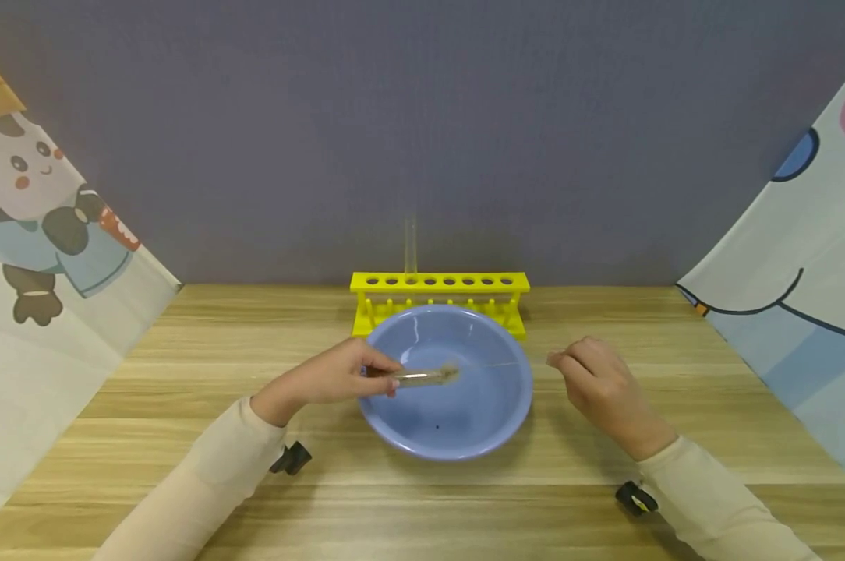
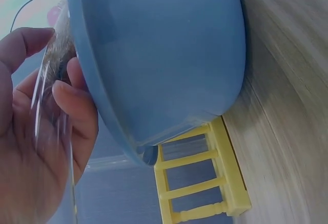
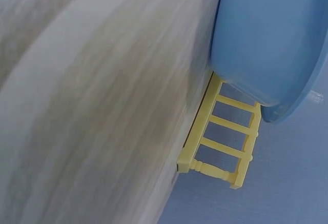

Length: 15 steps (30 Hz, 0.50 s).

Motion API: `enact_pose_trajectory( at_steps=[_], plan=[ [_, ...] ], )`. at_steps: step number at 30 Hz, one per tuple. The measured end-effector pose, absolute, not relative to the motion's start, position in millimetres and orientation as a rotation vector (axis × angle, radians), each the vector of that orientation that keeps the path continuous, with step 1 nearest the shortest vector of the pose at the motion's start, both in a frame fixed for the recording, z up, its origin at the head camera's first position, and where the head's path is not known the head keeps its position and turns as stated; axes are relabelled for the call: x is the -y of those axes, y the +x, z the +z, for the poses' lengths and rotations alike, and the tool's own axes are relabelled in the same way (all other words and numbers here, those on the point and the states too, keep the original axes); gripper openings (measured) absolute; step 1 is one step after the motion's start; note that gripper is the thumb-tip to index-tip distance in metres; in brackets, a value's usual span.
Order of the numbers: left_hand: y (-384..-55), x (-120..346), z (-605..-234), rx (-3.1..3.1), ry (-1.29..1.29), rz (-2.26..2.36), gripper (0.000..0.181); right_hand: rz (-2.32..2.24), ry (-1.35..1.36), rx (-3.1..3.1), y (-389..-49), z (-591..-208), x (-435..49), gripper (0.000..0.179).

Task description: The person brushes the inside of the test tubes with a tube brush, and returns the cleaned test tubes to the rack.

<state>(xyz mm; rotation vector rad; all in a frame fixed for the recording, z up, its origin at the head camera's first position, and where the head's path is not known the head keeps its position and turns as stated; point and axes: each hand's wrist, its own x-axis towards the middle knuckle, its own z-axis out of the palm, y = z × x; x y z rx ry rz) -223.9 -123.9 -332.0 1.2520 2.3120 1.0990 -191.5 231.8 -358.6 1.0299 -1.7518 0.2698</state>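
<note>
Over the blue basin (image 1: 447,452), my left hand (image 1: 341,374) grips a clear test tube (image 1: 417,379) lying almost level, its mouth toward the right. A test tube brush (image 1: 450,372) has its bristles at that mouth, and its thin wire runs right. My right hand (image 1: 601,386) pinches the wire's far end, beyond the basin's right rim. From the left wrist, bristles (image 2: 60,52) show inside the tube (image 2: 38,116), between thumb and fingers of the left hand (image 2: 31,167). The right wrist view does not show the right hand.
Behind the basin stands a yellow test tube rack (image 1: 440,282), with another clear test tube (image 1: 411,245) upright in it. A small dark speck (image 1: 437,427) lies in the basin. The wooden table (image 1: 219,351) ends at a grey back panel (image 1: 422,117); printed cloths hang at both sides.
</note>
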Motion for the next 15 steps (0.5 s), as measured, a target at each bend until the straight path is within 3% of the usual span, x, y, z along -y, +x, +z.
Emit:
enact_pose_trajectory(
  at_steps=[15],
  plan=[
    [-215.1, 112.1, -331.1, -2.656, 1.421, 0.842, 0.027, 0.352, 1.062, 1.896, -192.5, -356.8, -238.8, 0.036]
  ],
)
